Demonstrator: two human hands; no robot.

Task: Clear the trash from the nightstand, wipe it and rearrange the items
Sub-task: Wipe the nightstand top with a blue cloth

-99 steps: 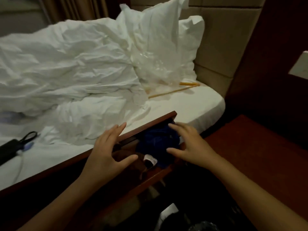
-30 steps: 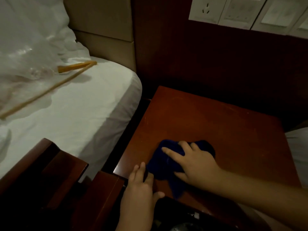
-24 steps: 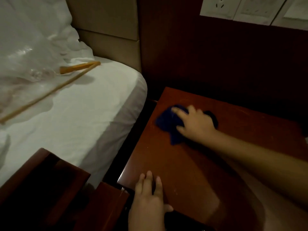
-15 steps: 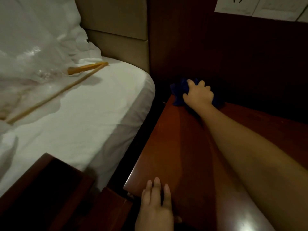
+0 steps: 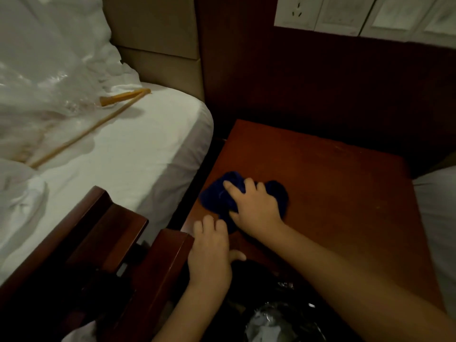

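The reddish-brown nightstand (image 5: 333,193) fills the right half of the head view, its top bare apart from a dark blue cloth (image 5: 213,193). My right hand (image 5: 256,208) lies on the bunched cloth near the front left corner, fingers curled into it and pressing it onto the wood. Just in front of it, my left hand (image 5: 209,253) rests on the front left edge, fingers lying on top and thumb pointing right. Part of the cloth is hidden under my right hand.
A bed with a white sheet (image 5: 138,154) stands to the left, carrying a clear plastic bag (image 5: 44,95) and yellow sticks (image 5: 123,97). A pulled-out wooden drawer (image 5: 103,233) is at lower left. A black-lined bin (image 5: 278,317) sits below. Wall sockets (image 5: 298,11) are above.
My right hand has drawn the blue cloth back from the far left corner to the near left part of the top. My left hand has stayed on the front edge.
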